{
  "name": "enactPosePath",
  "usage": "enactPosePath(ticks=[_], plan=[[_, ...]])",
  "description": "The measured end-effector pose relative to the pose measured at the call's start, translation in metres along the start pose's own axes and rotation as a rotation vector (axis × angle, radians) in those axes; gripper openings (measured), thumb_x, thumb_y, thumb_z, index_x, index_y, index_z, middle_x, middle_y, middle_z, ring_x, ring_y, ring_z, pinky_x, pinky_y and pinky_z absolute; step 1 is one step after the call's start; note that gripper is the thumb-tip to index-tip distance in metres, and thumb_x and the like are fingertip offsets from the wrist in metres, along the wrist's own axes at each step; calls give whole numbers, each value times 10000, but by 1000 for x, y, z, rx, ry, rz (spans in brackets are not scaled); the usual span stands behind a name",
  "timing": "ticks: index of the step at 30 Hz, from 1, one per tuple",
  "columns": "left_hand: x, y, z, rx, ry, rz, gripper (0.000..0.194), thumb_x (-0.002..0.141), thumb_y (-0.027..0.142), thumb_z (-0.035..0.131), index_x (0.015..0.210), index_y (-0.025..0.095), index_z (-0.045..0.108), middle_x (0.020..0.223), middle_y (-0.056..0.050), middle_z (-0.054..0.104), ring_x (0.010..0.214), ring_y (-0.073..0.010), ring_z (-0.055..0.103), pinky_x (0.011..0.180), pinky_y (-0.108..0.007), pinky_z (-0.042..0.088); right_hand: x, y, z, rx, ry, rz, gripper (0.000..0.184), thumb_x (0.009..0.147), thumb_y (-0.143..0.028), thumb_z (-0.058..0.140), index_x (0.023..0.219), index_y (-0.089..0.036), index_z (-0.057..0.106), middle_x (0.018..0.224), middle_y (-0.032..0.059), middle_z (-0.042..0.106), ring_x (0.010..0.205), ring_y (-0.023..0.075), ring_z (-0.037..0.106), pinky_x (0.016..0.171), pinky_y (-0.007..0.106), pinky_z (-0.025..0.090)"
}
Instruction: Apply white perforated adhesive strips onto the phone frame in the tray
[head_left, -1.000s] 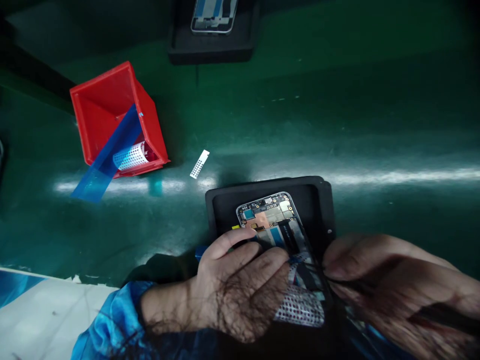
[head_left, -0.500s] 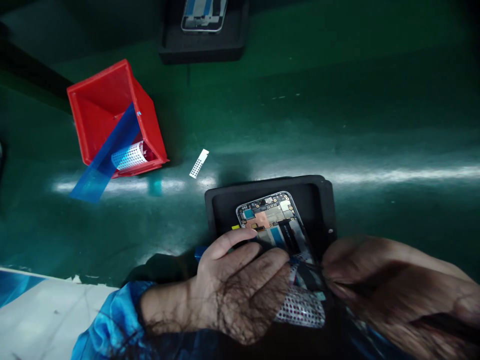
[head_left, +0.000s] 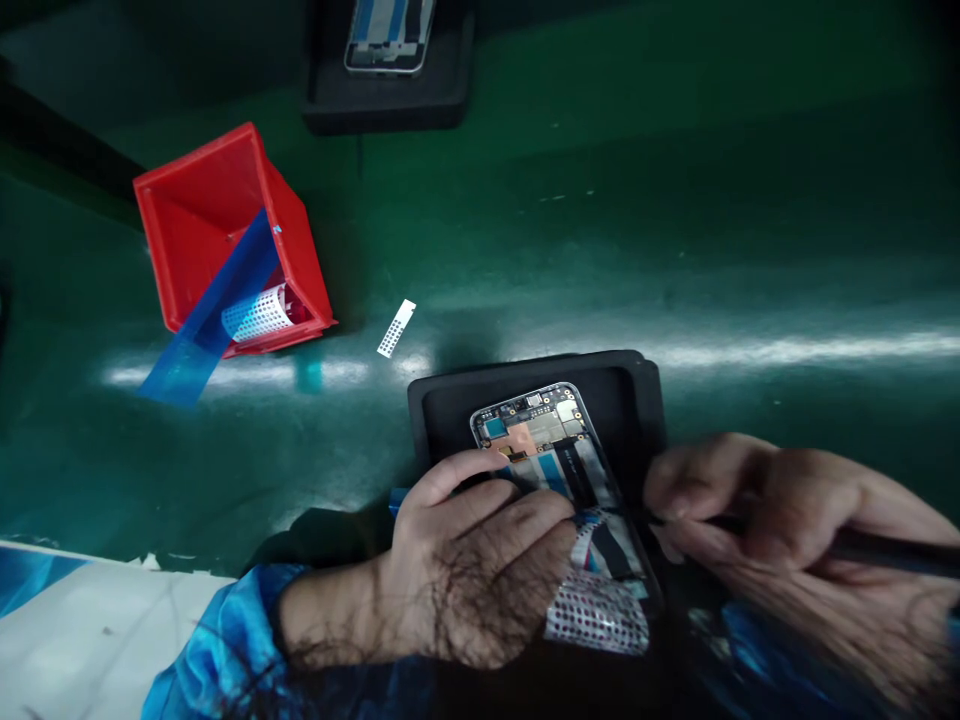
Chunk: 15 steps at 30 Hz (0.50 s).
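Observation:
An opened phone with its circuit board and copper patch showing lies in a black foam tray on the green mat. My left hand rests on the phone's left side, fingers curled and pressing down on it. My right hand is closed around a thin dark tool whose tip points at the phone's right edge. A dotted white film lies over the phone's lower part.
A red bin at the left holds a blue strip and a perforated white piece. A small white perforated strip lies on the mat. A second black tray with a phone frame sits at the far edge.
My right hand has lifted and turned, so the dark tool in it now shows running out to the right. My left hand has stayed on the phone.

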<state>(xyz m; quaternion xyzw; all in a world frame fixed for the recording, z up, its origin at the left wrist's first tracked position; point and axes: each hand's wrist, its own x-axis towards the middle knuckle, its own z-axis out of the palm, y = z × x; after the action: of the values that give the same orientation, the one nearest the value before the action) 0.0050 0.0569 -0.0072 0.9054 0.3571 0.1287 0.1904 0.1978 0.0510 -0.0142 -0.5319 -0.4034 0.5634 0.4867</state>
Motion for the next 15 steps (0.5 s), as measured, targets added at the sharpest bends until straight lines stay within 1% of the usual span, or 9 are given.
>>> enactPosePath(ticks=[1,3,6,8,10,12,15], plan=[[1,1,0,-23,-4,-22,201,714,266,412,866,250,542,945,147,601,714,-60,541,907,-256,356,1,1,-1,20,-38,11,250,500,-25,589,531,-244,473,579,-2,527,535,167,507,456,347,431],[2,2,0,-66,-8,-64,192,701,269,420,847,246,543,926,145,607,688,-55,534,923,-251,338,3,3,-3,64,-90,54,265,531,6,557,559,-236,453,603,-4,510,572,155,508,447,311,423],[3,2,1,-111,3,-112,156,686,257,437,799,246,543,881,157,615,655,-42,527,926,-232,332,5,6,-6,142,-82,142,233,576,-16,538,574,-224,434,625,-2,494,574,138,493,378,256,385],[2,2,2,-148,12,-129,152,686,252,438,800,251,538,886,158,614,655,-41,528,931,-226,330,6,6,-5,179,-80,185,223,587,-29,537,577,-221,423,637,-6,494,529,117,474,363,246,374],[1,1,3,-185,16,-115,168,691,250,435,831,249,529,916,146,610,672,-43,535,936,-223,328,7,5,-3,199,-73,205,218,592,-42,539,574,-222,418,641,-15,495,484,98,458,361,245,368],[1,1,3,-201,38,-117,170,691,230,437,833,243,528,917,133,614,683,-46,542,932,-223,334,8,3,0,190,-58,195,216,593,-51,544,568,-223,417,627,-22,495,467,93,459,370,251,369],[2,2,3,-205,79,-142,153,678,203,449,799,234,537,884,127,626,670,-48,548,915,-228,349,11,1,4,49,31,58,230,571,-25,561,565,-215,433,617,-21,511,501,111,493,455,296,409]])
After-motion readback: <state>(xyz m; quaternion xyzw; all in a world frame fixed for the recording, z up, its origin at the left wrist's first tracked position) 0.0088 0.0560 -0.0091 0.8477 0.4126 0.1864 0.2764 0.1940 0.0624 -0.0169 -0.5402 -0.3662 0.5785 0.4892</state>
